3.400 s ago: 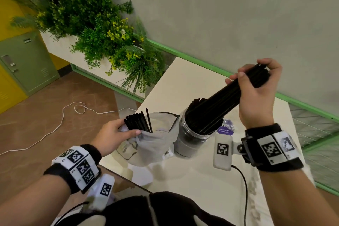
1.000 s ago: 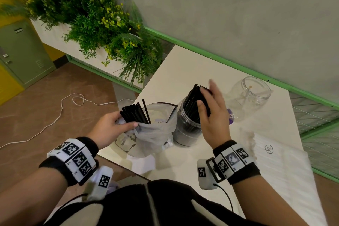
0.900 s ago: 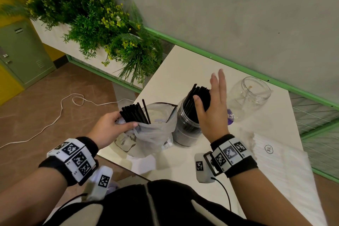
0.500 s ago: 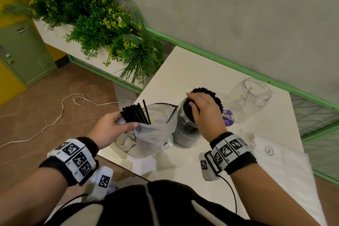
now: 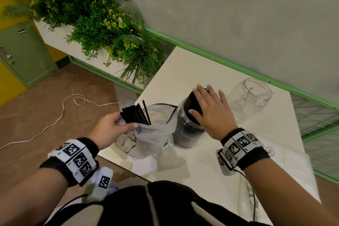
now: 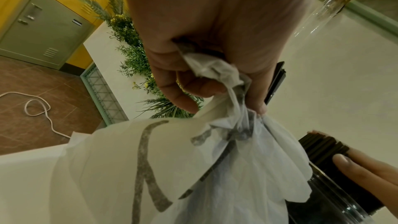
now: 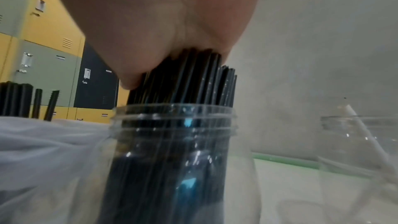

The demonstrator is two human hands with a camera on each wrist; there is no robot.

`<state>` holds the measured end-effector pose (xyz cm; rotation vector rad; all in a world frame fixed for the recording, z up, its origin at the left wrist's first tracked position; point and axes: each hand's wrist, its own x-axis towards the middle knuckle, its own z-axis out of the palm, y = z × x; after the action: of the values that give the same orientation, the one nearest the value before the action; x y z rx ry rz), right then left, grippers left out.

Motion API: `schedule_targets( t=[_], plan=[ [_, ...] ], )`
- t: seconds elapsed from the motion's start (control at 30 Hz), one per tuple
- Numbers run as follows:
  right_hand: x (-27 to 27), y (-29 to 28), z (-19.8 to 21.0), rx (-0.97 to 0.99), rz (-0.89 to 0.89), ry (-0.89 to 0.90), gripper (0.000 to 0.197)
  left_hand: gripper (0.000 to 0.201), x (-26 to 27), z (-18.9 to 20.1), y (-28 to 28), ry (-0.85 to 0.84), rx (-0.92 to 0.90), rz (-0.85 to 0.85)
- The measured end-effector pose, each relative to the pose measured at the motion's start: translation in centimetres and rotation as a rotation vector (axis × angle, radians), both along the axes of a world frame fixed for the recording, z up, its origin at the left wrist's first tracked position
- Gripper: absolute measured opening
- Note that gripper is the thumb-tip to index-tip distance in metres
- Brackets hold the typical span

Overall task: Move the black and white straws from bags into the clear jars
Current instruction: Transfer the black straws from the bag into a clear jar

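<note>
A clear jar point(image 5: 185, 130) point(image 7: 172, 159) packed with black straws point(image 5: 192, 101) point(image 7: 185, 81) stands mid-table. My right hand point(image 5: 209, 108) lies flat on the straw tops with straight fingers, its palm point(image 7: 163, 23) pressing them. Left of the jar, my left hand point(image 5: 110, 128) point(image 6: 204, 57) grips the bunched rim of a translucent plastic bag point(image 5: 154, 134) point(image 6: 193, 168) with several black straws point(image 5: 134, 113) sticking up from it. A second clear jar point(image 5: 251, 95) point(image 7: 361, 142) behind the right hand holds one white straw point(image 7: 366, 134).
A white bag marked XL point(image 5: 286, 163) lies on the table point(image 5: 183, 71) at the right. A planter of green plants point(image 5: 95, 18) sits off the table's left corner. A white cable point(image 5: 55, 121) runs over the brown floor. Green trim lines the wall.
My right hand pushed the bundle of black straws down into the jar, let go, and now lies flat and open on their tops. The left hand and the bag stayed still.
</note>
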<state>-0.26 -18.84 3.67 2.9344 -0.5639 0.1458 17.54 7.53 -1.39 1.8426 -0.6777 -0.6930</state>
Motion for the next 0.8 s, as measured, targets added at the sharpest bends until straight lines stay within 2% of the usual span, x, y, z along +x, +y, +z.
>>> schedule_targets(
  t=[0.13,0.27,0.37,0.43,0.5,0.53,0.63,0.7,0.73,0.8],
  plan=[
    [0.8,-0.6,0.3,0.024,0.019,-0.141,0.063,0.026,0.2,-0.2,-0.2,0.001,0.003,0.005],
    [1.8,-0.4,0.2,0.109,-0.001,-0.057,0.078,0.027,0.3,-0.3,-0.3,0.007,-0.002,0.014],
    [2.7,-0.8,1.2,0.093,-0.034,-0.139,0.083,0.025,0.4,-0.2,-0.2,0.003,-0.001,0.012],
    [3.3,-1.0,1.6,0.129,-0.076,-0.075,0.082,0.024,0.4,-0.2,-0.1,0.002,-0.003,0.009],
    [3.7,-1.1,1.4,0.196,-0.122,0.003,0.069,0.023,0.3,-0.2,-0.2,0.0,0.001,0.009],
    [3.9,-1.2,1.2,0.22,-0.125,-0.021,0.058,0.023,0.3,-0.1,-0.2,0.002,-0.001,0.009],
    [3.9,-1.2,1.2,0.26,-0.046,-0.304,0.03,0.023,0.4,-0.1,-0.3,0.007,-0.012,0.006],
    [4.0,-1.2,1.5,0.277,-0.009,-0.436,0.023,0.022,0.5,0.0,-0.2,0.008,-0.011,0.012],
    [4.1,-1.4,1.6,0.278,-0.014,-0.407,0.025,0.022,0.5,0.0,-0.2,0.011,-0.012,0.015],
    [4.5,-2.0,1.8,0.238,-0.057,-0.149,0.035,0.023,0.6,-0.1,-0.3,0.019,-0.019,0.015]
  ],
)
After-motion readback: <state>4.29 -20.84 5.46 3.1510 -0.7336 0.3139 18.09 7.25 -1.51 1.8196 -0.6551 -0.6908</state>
